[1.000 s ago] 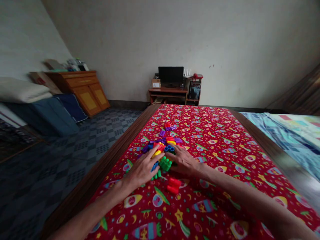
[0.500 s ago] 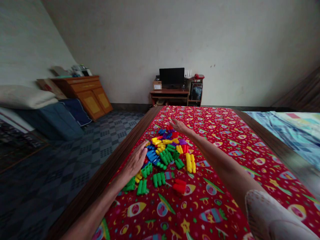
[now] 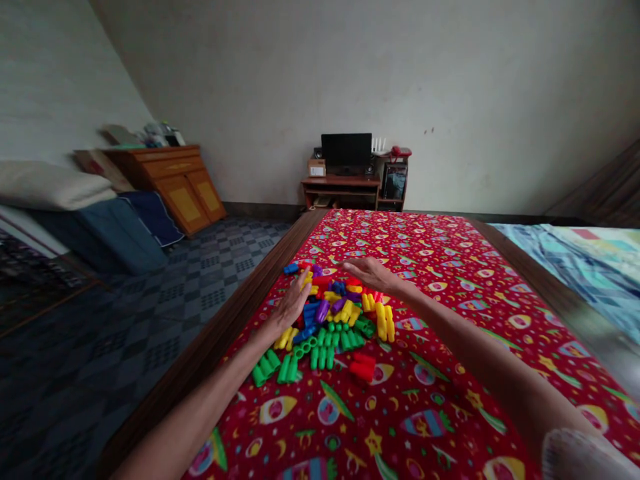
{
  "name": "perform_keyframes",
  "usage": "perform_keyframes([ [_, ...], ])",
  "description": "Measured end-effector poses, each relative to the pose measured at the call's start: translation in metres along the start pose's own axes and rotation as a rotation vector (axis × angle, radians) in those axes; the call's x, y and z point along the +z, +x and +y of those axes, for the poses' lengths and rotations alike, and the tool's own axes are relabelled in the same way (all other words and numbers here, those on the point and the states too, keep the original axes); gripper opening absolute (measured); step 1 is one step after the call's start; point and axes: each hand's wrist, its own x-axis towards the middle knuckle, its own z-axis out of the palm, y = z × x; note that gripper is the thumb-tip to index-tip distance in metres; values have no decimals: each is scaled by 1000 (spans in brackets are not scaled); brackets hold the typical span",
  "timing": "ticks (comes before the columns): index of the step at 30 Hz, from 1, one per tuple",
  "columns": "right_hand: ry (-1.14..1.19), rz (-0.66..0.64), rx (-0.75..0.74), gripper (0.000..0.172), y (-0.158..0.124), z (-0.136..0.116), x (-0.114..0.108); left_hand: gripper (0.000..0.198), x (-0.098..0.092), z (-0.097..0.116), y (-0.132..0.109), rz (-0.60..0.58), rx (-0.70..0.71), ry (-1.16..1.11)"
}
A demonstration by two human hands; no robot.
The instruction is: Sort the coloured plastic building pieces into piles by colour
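Observation:
A heap of coloured plastic building pieces [image 3: 330, 320] in green, yellow, blue, purple and red lies on a red patterned cloth [image 3: 430, 320]. My left hand [image 3: 289, 308] lies flat against the heap's left side, fingers stretched out over the pieces. My right hand [image 3: 373, 272] hovers open at the heap's far side, fingers extended toward the left. A red piece [image 3: 363, 367] lies apart at the near edge of the heap. Neither hand holds anything.
The cloth covers a long wooden table whose left edge [image 3: 220, 340] runs close to the heap. A checkered floor is on the left, with a wooden cabinet [image 3: 175, 183], a mattress with pillow [image 3: 55, 187], and a far desk with monitor [image 3: 347, 152]. A blue bedsheet [image 3: 575, 260] lies to the right.
Both hands spread apart from the centre of the heap. The right hand reached to the far side and has drawn back a little. The pieces are gathered closer.

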Motion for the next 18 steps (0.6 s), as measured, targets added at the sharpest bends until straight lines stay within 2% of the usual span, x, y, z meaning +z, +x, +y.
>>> perform_keyframes([
  [2,-46,124,98,65,-16,10,-10,65,-2,2,16,-27,89,-27],
  [4,-98,197,179,65,-39,21,-18,63,-10,0,33,76,155,37],
  [6,-159,246,239,64,-69,31,-27,63,-19,-6,51,214,157,179],
  [7,-195,270,267,63,-87,35,-32,63,-22,-10,59,226,145,211],
  [9,-269,311,309,59,-124,45,-41,63,-23,-17,73,141,124,244],
  [12,-374,356,317,50,-175,63,-49,56,-5,-16,84,-70,139,235],
  [15,-477,410,287,44,-205,81,-47,47,23,5,85,-203,182,200],
  [18,-551,404,245,43,-213,92,-40,49,37,37,79,-325,234,141],
])
